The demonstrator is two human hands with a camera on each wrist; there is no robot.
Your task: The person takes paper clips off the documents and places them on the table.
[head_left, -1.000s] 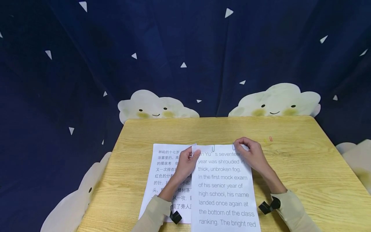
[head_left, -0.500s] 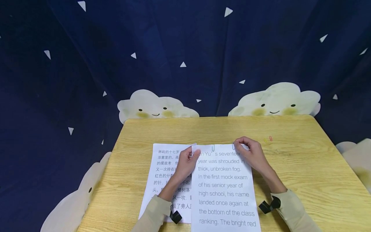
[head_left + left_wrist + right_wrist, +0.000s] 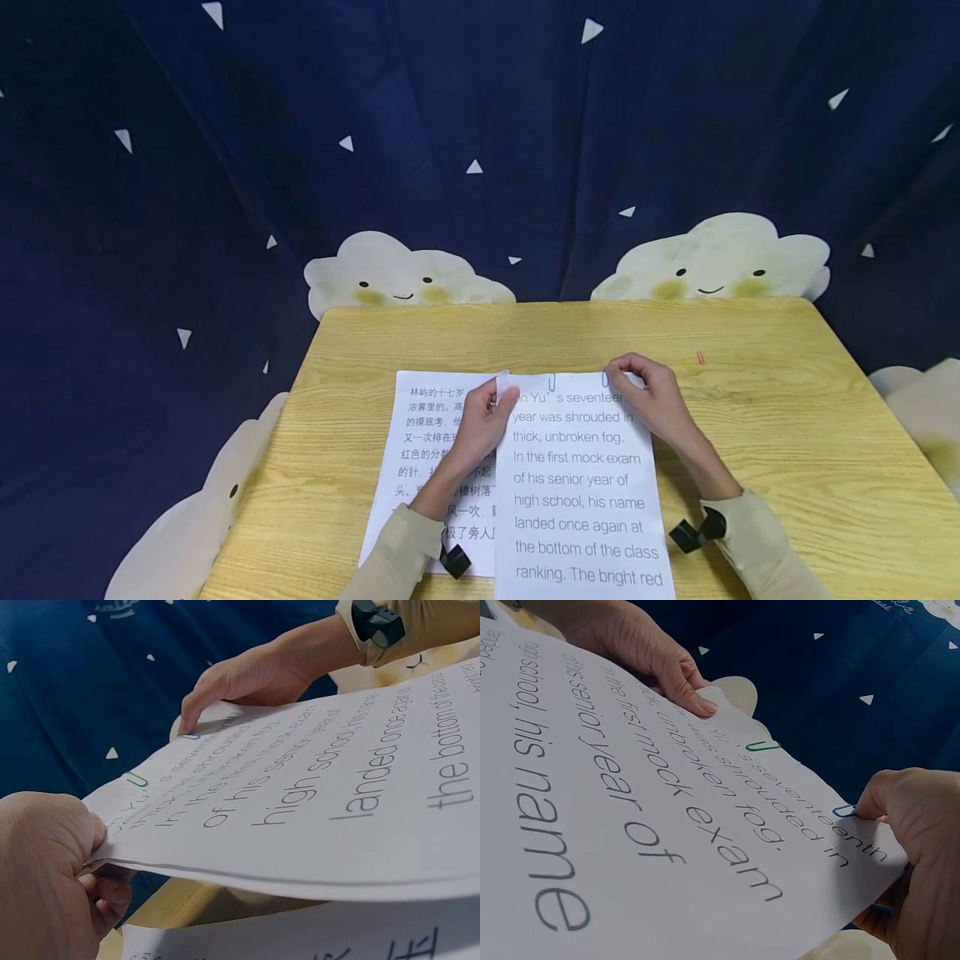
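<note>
White paper printed with large English text (image 3: 577,492) is held up off the table, and its lower end runs out of the head view. My left hand (image 3: 483,421) pinches its top left corner, thumb on the printed face. At the top edge, right of the middle, my right hand (image 3: 654,398) pinches a blue paper clip (image 3: 844,811) against the paper, with other fingers underneath. The clip is partly hidden by the fingers. A green paper clip (image 3: 763,745) sits on the same edge, between the hands. The left wrist view shows a layered side edge.
A sheet with Chinese text (image 3: 401,500) lies on the wooden table (image 3: 787,450), partly under the left arm and the English paper. A red paper clip (image 3: 701,358) and a yellow paper clip (image 3: 686,364) lie beyond the right hand. A dark blue curtain (image 3: 420,108) hangs behind.
</note>
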